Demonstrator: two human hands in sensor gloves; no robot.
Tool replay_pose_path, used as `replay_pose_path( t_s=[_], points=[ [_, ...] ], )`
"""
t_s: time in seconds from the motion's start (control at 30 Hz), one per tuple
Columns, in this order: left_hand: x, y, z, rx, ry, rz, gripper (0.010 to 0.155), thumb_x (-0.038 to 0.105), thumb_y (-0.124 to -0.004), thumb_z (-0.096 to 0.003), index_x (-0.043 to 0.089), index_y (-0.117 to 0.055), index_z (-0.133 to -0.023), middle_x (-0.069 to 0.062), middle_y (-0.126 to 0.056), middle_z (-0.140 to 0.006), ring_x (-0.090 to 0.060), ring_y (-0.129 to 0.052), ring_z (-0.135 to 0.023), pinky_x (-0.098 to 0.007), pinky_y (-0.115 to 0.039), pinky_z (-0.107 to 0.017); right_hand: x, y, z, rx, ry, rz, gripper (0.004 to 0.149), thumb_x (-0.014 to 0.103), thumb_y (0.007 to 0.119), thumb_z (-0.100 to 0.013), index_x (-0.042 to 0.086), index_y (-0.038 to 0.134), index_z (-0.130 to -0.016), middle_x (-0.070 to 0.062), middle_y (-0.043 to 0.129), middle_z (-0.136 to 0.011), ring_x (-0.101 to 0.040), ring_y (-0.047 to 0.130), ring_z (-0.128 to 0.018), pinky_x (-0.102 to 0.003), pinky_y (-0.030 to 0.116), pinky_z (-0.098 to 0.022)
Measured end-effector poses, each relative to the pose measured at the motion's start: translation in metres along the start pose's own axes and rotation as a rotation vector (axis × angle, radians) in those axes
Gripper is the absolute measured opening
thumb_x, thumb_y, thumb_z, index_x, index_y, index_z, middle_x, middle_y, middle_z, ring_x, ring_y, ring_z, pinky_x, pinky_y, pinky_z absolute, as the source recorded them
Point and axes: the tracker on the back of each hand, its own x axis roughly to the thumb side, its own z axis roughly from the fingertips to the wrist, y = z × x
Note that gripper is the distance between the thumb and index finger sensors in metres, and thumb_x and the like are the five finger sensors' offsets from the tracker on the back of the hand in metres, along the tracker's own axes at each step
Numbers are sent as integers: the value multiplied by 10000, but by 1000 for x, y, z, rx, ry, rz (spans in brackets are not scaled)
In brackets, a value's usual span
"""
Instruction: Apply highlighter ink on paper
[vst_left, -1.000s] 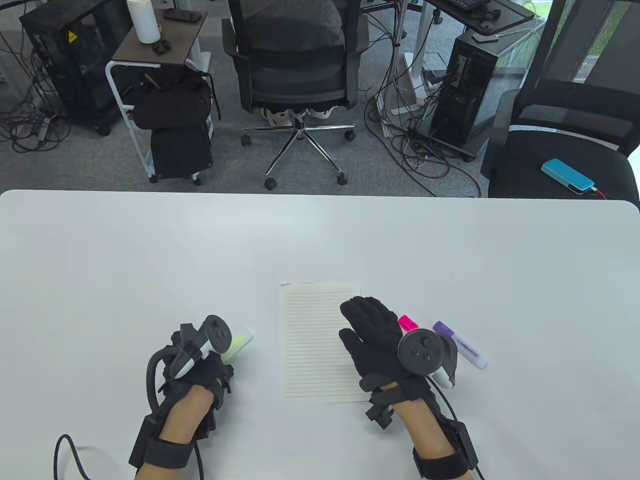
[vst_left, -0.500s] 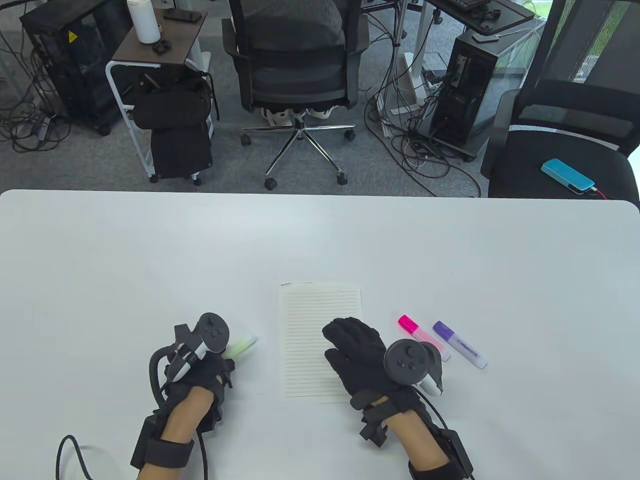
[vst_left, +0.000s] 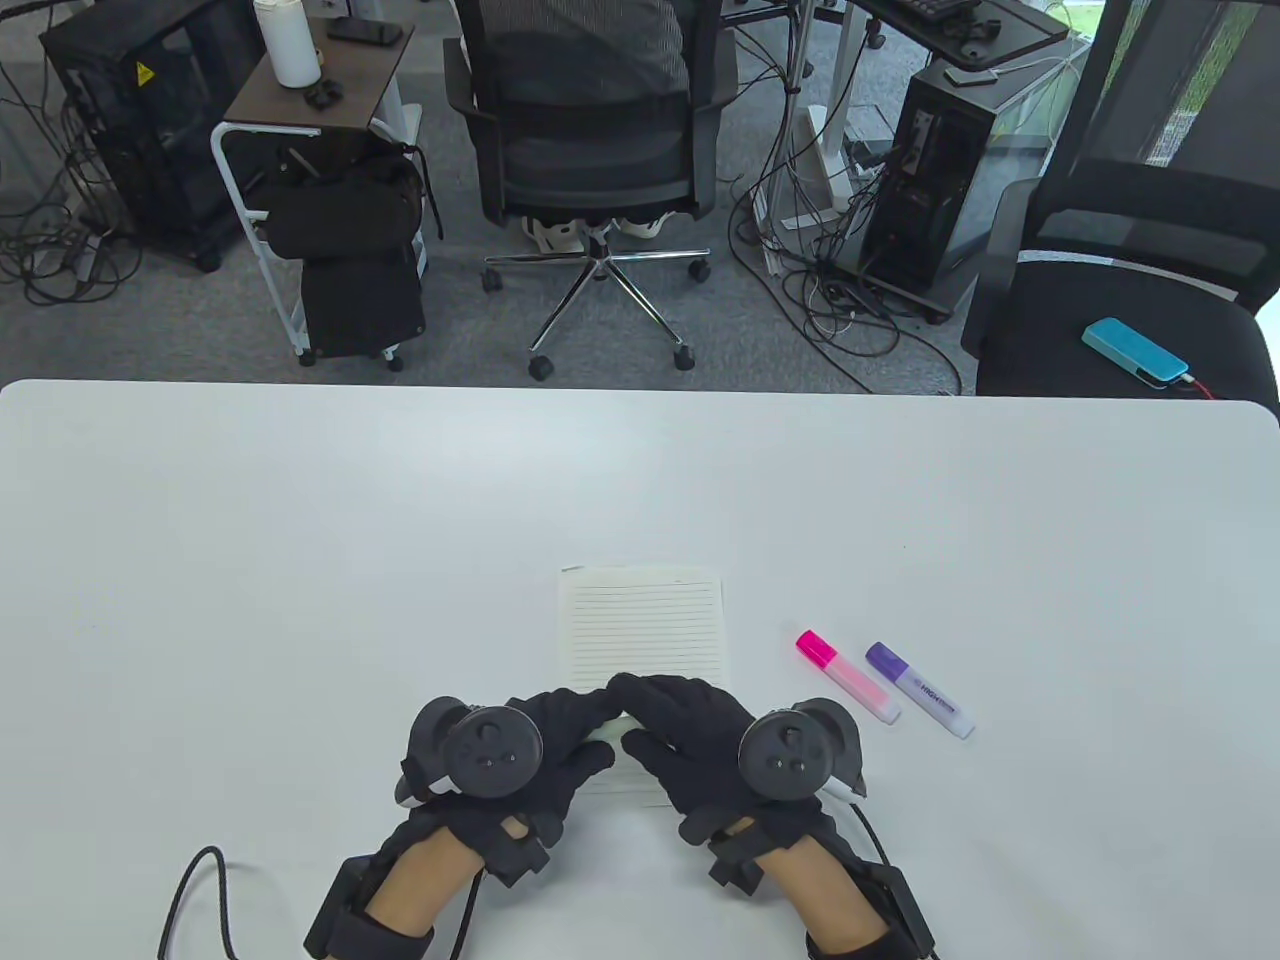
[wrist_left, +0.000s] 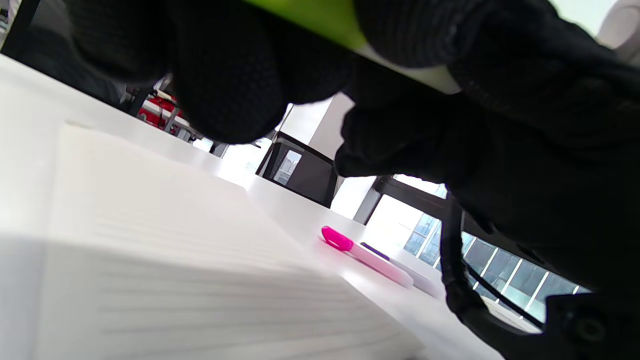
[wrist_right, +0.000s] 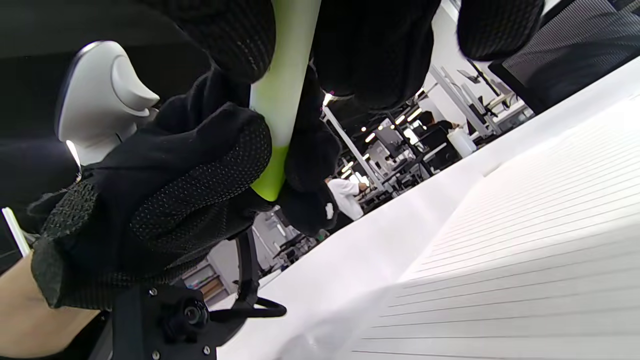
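Note:
A lined sheet of paper (vst_left: 642, 625) lies on the white table (vst_left: 300, 520). Both hands meet over its near end and hold a green highlighter (vst_left: 612, 731) between them. My left hand (vst_left: 560, 735) grips its bright green cap end (wrist_right: 270, 177), and my right hand (vst_left: 665, 720) wraps its pale barrel (wrist_right: 285, 80). In the left wrist view the green highlighter (wrist_left: 320, 20) runs across the top between black gloved fingers (wrist_left: 235, 85), above the paper (wrist_left: 165, 250). Most of the highlighter is hidden by the gloves in the table view.
A pink highlighter (vst_left: 846, 675) and a purple highlighter (vst_left: 918, 689) lie side by side on the table right of the paper. The pink highlighter (wrist_left: 365, 255) also shows in the left wrist view. Office chairs (vst_left: 590, 130) and computer towers stand beyond the table's far edge.
My left hand carried the green highlighter rightward from the table to over the paper's near end. My right hand drew back and left across the paper and took hold of the highlighter's barrel.

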Motion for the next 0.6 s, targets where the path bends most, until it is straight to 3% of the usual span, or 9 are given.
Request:
replay_pose_path(
  t_s=[0.1, 0.2, 0.23, 0.3, 0.37, 0.57, 0.6],
  points=[
    [-2, -8, 0, -14, 11, 27, 592, 466, -671, -431, 223, -572, -962, -32, -821, -851, -248, -977, -637, -539, -786, -552, 5, 0, 1, -42, -29, 37, 463, 341, 761, -625, 233, 621, -1053, -119, 835, -871, -308, 886, -631, -625, 671, -646],
    [0, -11, 0, 6, 2, 74, 669, 490, -656, -426, 189, -508, -1006, -74, -744, -942, -312, -912, -766, -578, -735, -595, 6, 3, 1, -57, -34, -19, 448, 335, 749, -622, 232, 638, -1043, -128, 847, -856, -307, 892, -609, -613, 679, -646],
    [-1, -11, -1, 12, 0, 86, 665, 485, -657, -422, 182, -522, -998, -62, -775, -912, -288, -940, -727, -564, -759, -578, 6, 3, 2, -73, -30, -33, 437, 334, 743, -622, 235, 649, -1037, -134, 852, -846, -310, 893, -598, -614, 680, -642],
    [-5, -11, -1, 19, -8, 116, 643, 487, -674, -411, 183, -594, -972, 43, -886, -729, -156, -1002, -492, -503, -835, -502, 3, 3, 2, -63, -33, -46, 427, 335, 742, -621, 249, 665, -1031, -132, 863, -837, -307, 897, -589, -616, 682, -640],
    [-7, -10, -1, 14, -4, 151, 634, 518, -688, -401, 193, -659, -944, 68, -951, -604, -105, -990, -311, -468, -877, -429, 2, 4, 2, -58, -30, -75, 424, 339, 746, -619, 251, 675, -1027, -133, 880, -814, -297, 907, -569, -614, 686, -640],
    [-9, 2, -2, 31, -18, 197, 600, 562, -772, -375, 218, -815, -864, 93, -1046, -362, -39, -969, -41, -396, -955, -241, -1, 4, 1, -56, -36, -197, 399, 325, 737, -608, 267, 709, -1002, -146, 913, -758, -304, 922, -508, -617, 694, -638],
    [-11, 2, 4, 35, 17, 170, 591, 605, -772, -369, 287, -806, -866, 149, -1042, -261, -1, -951, 39, -360, -978, -197, 0, 2, 3, -76, -55, -203, 403, 312, 752, -604, 270, 717, -1004, -156, 902, -773, -320, 907, -518, -620, 680, -646]
  ],
)
